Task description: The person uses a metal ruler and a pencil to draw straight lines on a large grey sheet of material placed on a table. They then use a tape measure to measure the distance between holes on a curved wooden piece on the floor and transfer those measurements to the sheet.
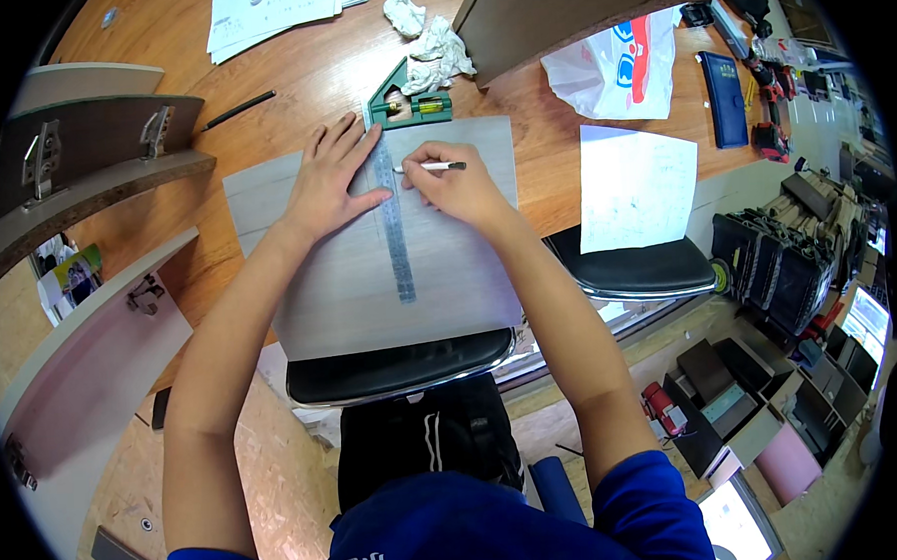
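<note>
A grey wood-grain board (pixel 344 305) lies in front of me, partly on the table and partly over a black stool seat (pixel 402 372). Across it runs the steel blade of a combination square (pixel 398 247), whose green head (pixel 431 108) with a yellow vial sits at the board's far edge. My left hand (pixel 336 183) lies flat on the board with fingers spread, its fingertips and thumb at the blade's left edge. On the blade's right side, my right hand (pixel 451 183) pinches a white pen (pixel 429 167) with a dark end. The pen's tip is beside the blade.
Crumpled tissues (pixel 439 55) lie beyond the square. A black pencil-like stick (pixel 239 110) rests at left, near upright panels with hinges (pixel 43 163). Rightward are a brown panel (pixel 547 20), a plastic bag (pixel 620 72), a written sheet (pixel 640 187) over another stool, and a blue notebook (pixel 724 98).
</note>
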`<state>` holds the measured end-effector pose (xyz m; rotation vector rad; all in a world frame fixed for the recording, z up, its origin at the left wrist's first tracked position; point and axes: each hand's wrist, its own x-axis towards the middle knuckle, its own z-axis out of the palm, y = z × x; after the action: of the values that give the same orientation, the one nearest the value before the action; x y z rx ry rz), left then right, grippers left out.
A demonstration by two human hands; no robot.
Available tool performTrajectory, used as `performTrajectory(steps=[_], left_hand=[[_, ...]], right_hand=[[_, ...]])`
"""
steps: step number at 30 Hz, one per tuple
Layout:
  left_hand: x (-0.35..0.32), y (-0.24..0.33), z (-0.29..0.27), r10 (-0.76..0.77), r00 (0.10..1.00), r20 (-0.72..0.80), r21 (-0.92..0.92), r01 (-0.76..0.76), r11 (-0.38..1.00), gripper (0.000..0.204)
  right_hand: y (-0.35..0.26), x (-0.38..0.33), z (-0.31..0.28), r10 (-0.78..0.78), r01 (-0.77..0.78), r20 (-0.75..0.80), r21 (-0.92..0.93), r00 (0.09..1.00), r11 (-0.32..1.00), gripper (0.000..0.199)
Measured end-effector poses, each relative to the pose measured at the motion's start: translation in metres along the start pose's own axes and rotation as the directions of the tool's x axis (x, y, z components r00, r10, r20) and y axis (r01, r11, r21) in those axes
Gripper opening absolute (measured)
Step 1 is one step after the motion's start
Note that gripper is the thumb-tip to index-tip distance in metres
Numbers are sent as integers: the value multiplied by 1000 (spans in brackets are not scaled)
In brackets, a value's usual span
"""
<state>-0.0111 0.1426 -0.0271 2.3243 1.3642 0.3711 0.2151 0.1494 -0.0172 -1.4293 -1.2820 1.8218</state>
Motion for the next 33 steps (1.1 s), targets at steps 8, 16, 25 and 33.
performTrajectory(steps=[8,16,25,33], left_hand=[[0,-2,2,14,1000,-12,19,-14,1000,88],[1,-1,1,-1,1000,5,15,1,1000,89],[1,-1,0,0,1000,7,18,0,1000,88],[0,-4,4,27,1000,-14,23,-27,999,88]], right_hand=[[8,-10,6,45,-45,-12,13,999,999,16],[8,-5,18,27,-2,-147,168,989,986,16],[30,-41,28,56,-26,-149,198,987,980,14],[6,7,22,10,31,-208,190,978,981,17]])
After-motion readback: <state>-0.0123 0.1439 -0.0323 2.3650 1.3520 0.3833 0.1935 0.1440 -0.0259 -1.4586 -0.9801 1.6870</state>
